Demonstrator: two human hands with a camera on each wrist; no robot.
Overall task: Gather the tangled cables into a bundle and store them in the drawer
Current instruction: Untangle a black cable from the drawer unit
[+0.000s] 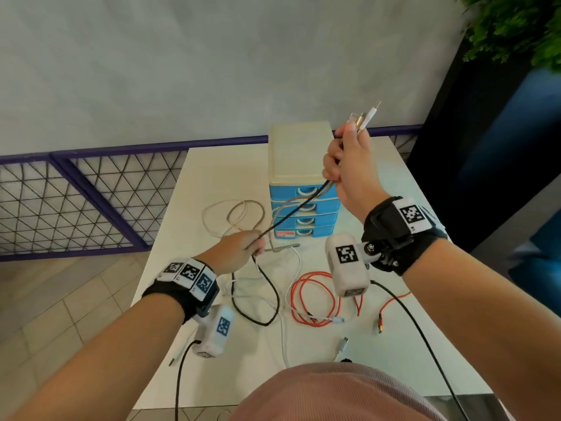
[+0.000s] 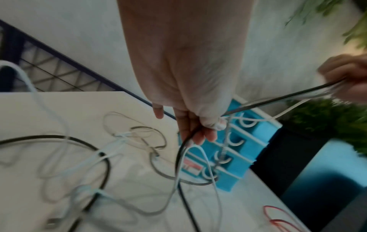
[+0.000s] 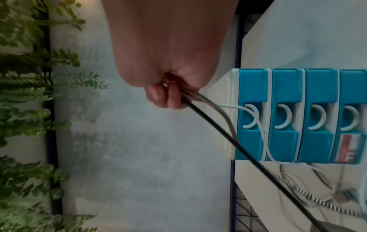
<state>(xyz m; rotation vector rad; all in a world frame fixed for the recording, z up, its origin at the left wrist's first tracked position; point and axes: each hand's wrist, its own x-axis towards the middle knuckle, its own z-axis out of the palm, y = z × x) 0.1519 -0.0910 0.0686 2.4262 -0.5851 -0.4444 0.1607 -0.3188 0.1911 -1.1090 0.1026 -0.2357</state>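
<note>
My right hand (image 1: 349, 165) is raised in front of the drawer unit (image 1: 300, 180) and grips several cable ends, whose plugs (image 1: 365, 120) stick out above the fist. From it a black cable (image 1: 299, 208), a braided one and a white one stretch down-left to my left hand (image 1: 246, 247), which pinches them just above the table. In the right wrist view the fingers (image 3: 166, 97) curl round the black cable (image 3: 218, 130) and the braided one. In the left wrist view the fingers (image 2: 198, 131) hold the strands while more cable loops (image 2: 103, 157) trail on the table.
The white table (image 1: 394, 344) carries a loose orange cable (image 1: 309, 299), a white cable (image 1: 285, 335) near the front edge and thin loops (image 1: 230, 217) left of the unit. All the blue drawers (image 3: 284, 116) are closed. A purple wire fence (image 1: 76, 202) stands left, plants (image 1: 516, 28) right.
</note>
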